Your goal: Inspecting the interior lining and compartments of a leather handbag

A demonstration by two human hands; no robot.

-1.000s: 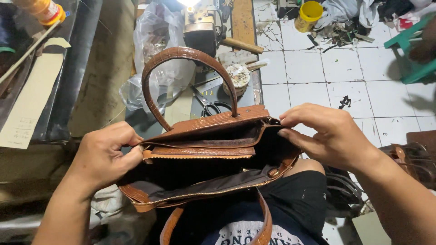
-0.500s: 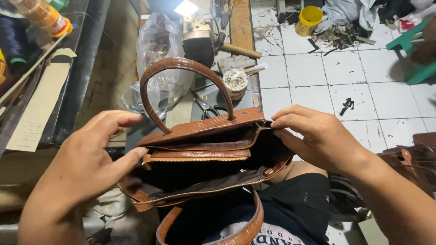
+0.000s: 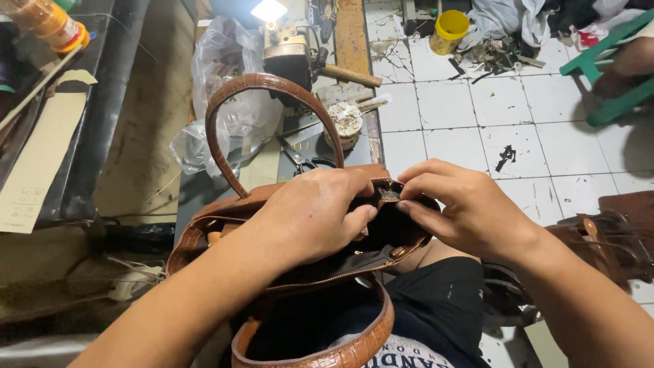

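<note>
My left hand (image 3: 310, 218) has crossed over the brown handbag (image 3: 225, 221) on my lap; fingers of both hands now pinch its far rim, right hand (image 3: 463, 211) alongside, sewing machine (image 3: 289, 51) beyond

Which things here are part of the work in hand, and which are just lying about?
In hand: brown handbag, left hand, right hand.

Lying about: scissors, yellow cup, plastic bag, orange bottle, sewing machine.
</note>
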